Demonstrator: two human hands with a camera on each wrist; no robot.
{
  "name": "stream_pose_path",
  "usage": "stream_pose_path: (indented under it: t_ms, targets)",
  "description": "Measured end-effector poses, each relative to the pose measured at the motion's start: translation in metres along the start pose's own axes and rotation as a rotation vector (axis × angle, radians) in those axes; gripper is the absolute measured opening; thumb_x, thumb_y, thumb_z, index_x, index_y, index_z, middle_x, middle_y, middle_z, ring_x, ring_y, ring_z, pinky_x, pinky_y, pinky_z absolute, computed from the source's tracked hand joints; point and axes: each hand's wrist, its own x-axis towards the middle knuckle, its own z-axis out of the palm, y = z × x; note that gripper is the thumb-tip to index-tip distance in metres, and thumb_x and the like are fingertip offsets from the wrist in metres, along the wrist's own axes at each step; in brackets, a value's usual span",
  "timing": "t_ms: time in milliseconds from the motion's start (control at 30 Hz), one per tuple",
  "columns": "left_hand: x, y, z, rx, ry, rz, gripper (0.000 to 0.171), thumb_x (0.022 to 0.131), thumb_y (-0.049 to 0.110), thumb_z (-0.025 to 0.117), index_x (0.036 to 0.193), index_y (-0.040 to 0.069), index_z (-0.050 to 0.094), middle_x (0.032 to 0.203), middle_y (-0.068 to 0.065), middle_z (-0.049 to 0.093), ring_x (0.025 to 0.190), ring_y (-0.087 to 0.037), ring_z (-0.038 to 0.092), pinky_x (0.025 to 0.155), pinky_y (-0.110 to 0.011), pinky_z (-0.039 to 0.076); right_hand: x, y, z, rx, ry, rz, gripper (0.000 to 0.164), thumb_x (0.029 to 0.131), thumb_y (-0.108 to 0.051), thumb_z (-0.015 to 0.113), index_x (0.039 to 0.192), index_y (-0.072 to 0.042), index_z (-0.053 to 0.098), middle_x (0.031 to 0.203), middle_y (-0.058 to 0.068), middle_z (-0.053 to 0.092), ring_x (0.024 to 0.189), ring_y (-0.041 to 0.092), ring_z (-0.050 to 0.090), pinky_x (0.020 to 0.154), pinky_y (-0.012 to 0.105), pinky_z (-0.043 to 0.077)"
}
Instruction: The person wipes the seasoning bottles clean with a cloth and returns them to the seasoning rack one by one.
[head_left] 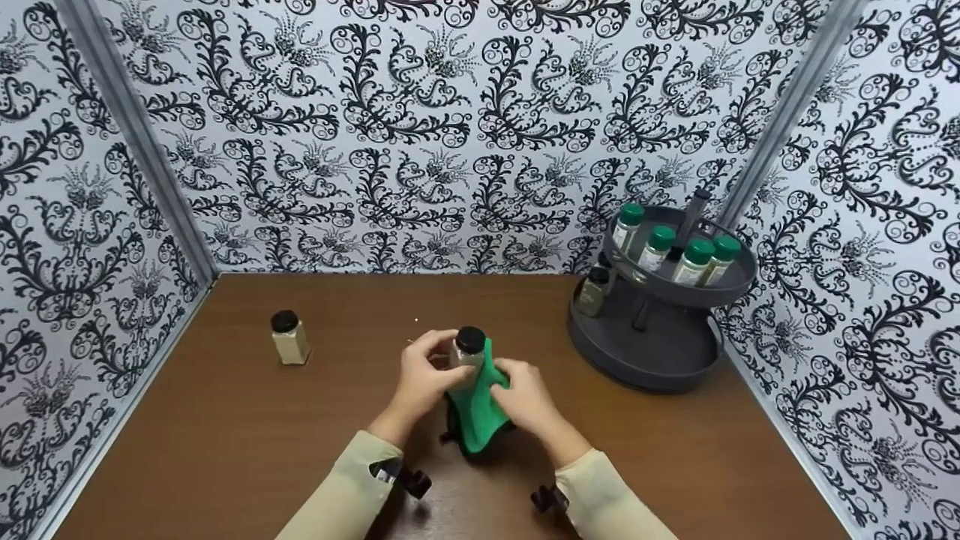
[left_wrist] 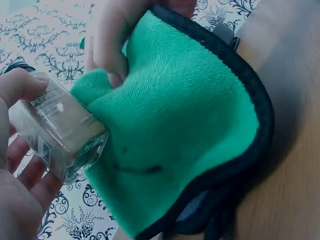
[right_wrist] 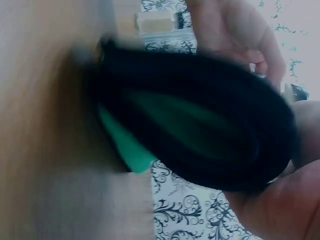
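Observation:
My left hand (head_left: pixel 425 375) grips a clear spice jar (left_wrist: pixel 62 125) with a black lid, thumb across its labelled side; pale powder fills part of it. Between thumb and fingers, my right hand (head_left: pixel 526 394) pinches a green cloth (head_left: pixel 480 409) edged in black. The cloth hangs right beside the jar, and its green face overlaps the jar's base in the left wrist view. In the right wrist view the dark-edged cloth is blurred and hides part of both hands.
Another black-lidded spice jar (head_left: pixel 290 339) stands on the brown table (head_left: pixel 225 450) at the left. At the back right is a dark two-tier rack (head_left: pixel 645 371), with several green-lidded jars (head_left: pixel 655 251) on top and a black-lidded jar (head_left: pixel 592 294) below. Patterned walls (head_left: pixel 450 150) enclose the table.

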Motion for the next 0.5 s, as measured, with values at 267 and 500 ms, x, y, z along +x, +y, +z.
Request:
stream_pose_path:
  t_ms: [267,500]
  targets:
    - [-0.003,-0.002,0.006,0.014,-0.008,-0.04,0.051,0.074,-0.004,0.09,0.123,0.003,0.075,0.106,-0.014,0.076,0.092,-0.013,0.071,0.084,-0.029,0.063,-0.006,-0.027,-0.019,0.187,0.285,-0.069,0.037,0.088,0.007,0.064,0.117,-0.009,0.08,0.109,0.008,0.081,0.088,0.016,0.07,0.075,0.027,0.057]
    - [-0.003,0.001,0.008,0.006,-0.007,-0.032,0.05,0.074,-0.007,0.089,0.121,0.003,0.076,0.106,-0.015,0.075,0.092,-0.009,0.07,0.086,-0.029,0.062,-0.004,-0.019,-0.011,-0.1,0.093,-0.034,0.035,0.086,0.005,0.066,0.119,-0.001,0.076,0.113,0.014,0.079,0.098,0.023,0.073,0.082,0.038,0.061]
